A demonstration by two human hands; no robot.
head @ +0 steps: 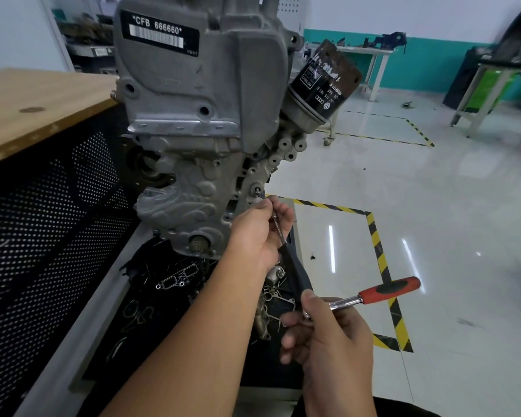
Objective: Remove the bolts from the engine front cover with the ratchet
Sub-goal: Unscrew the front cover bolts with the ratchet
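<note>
The grey engine front cover [193, 188] stands upright in front of me. A bolt [257, 191] sits at its right edge. My left hand [260, 230] pinches the thin extension bar [278, 228] near its tip, just below that bolt. The bar runs down into a black shaft [295, 272] that meets the ratchet head. My right hand [328, 335] grips the ratchet [373, 296] at its head; the red and black handle points up to the right.
A black oil filter [325, 82] sticks out at the engine's upper right. A wooden-topped bench with a perforated black panel [42, 188] stands on the left. A tray with gaskets and loose parts [175, 281] lies under the engine. Yellow-black floor tape [379, 254] marks the floor on the right.
</note>
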